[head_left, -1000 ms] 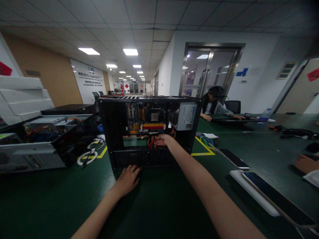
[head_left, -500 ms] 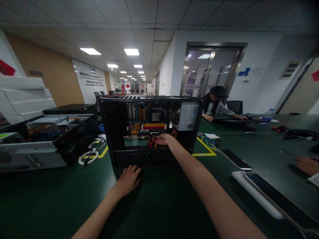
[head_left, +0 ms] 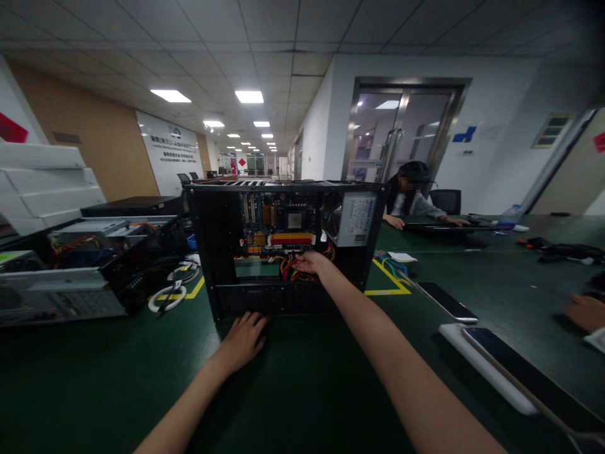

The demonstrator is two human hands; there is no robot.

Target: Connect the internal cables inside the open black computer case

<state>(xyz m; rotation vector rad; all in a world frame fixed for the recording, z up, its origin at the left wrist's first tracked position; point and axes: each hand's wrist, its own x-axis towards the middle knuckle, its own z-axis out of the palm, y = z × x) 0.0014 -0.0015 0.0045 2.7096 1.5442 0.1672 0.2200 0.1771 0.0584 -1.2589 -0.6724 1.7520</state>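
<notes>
A black computer case (head_left: 248, 302) stands on the green table in front of me, its side open. Inside show a motherboard (head_left: 278, 217) with red and yellow memory slots and a silver power supply (head_left: 357, 219). My right hand (head_left: 309, 262) reaches into the lower part of the case, fingers closed on a bundle of red, yellow and black power cables (head_left: 287, 267); the fingertips are partly lost among them. My left hand (head_left: 244, 340) rests on the table by the case's bottom front edge, fingers stretched out and holding nothing.
A second opened computer case (head_left: 70, 293) lies to the left, with coiled white cable (head_left: 167, 299) beside it. On the right are a phone (head_left: 447, 301) and another dark-screened device on a white block (head_left: 489, 369). A person (head_left: 411, 202) sits across; another person's hand (head_left: 586, 313) is at far right.
Both of my hands stay almost where they were, the right one still at the cables. The other person's hand at the far right has shifted slightly.
</notes>
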